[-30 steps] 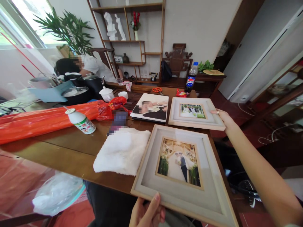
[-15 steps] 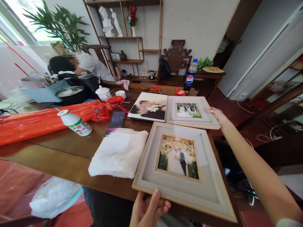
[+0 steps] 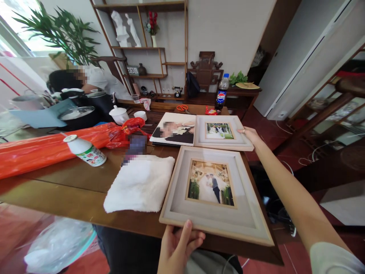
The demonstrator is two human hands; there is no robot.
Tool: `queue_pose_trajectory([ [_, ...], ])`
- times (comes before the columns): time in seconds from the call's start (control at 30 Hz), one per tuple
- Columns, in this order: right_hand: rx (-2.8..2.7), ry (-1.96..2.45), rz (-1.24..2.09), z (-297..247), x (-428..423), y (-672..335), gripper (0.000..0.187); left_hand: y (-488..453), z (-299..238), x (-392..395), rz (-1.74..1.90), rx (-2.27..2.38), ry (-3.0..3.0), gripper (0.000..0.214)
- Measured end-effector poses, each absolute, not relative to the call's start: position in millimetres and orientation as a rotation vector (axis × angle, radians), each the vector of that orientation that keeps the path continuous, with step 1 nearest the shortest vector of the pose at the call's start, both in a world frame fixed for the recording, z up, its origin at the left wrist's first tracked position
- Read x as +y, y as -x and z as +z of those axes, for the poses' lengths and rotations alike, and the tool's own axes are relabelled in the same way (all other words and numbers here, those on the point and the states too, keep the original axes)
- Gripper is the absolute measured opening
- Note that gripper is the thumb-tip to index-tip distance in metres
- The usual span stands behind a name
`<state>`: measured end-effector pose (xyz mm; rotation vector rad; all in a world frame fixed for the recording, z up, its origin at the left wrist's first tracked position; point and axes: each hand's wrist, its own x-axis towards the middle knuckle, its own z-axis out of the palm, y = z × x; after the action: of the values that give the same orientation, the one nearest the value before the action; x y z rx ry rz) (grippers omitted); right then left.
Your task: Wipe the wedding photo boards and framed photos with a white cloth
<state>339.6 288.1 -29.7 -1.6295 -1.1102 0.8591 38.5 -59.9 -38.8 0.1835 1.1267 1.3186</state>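
My left hand point(image 3: 182, 245) is closed on the front edge of the nearer picture frame point(image 3: 248, 213), thumb on top and fingers underneath. This wooden frame has a wide pale mat around a wedding photo and sits at the table's front right, its near edge overhanging. Behind it lies a second, similar frame point(image 3: 201, 137) with an outdoor couple photo. At that one's right edge, my right hand point(image 3: 249, 134) grips the rim, its far fingers partly hidden. A photo album point(image 3: 182, 131) with a couple on its cover adjoins the farther frame's left side.
A folded white towel point(image 3: 139, 186) lies left of the nearer frame. Farther left are a white bottle point(image 3: 85, 150), a red plastic-wrapped bundle point(image 3: 42, 146) and pots point(image 3: 76, 116). A cola bottle point(image 3: 221, 93) and orange-handled scissors point(image 3: 182, 108) stand behind. Another person point(image 3: 105, 78) leans at the back left.
The view has shifted a little to the right. The nearer frame's front right corner has moved back and left in view. Both hands keep their places on the frames.
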Motion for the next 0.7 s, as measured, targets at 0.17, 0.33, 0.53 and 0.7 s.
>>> queue_pose_trajectory([
  [0.17, -1.183, 1.689, 0.744, -33, 288, -342, 0.027, -40, -40, -60, 1.341, 1.135, -0.208, 0.061],
  [0.33, -1.218, 1.709, 0.775, -33, 285, -339, 0.023, -42, -42, -63, 1.367, 1.137, -0.204, 0.061],
  [0.53, -1.226, 1.732, 0.814, -27, 282, -335, 0.019, -41, -48, -71, 1.367, 1.093, -0.202, 0.059],
  [0.7, -1.266, 1.760, 0.773, -21, 281, -332, 0.023, -35, -48, -76, 1.343, 1.096, -0.205, 0.059],
])
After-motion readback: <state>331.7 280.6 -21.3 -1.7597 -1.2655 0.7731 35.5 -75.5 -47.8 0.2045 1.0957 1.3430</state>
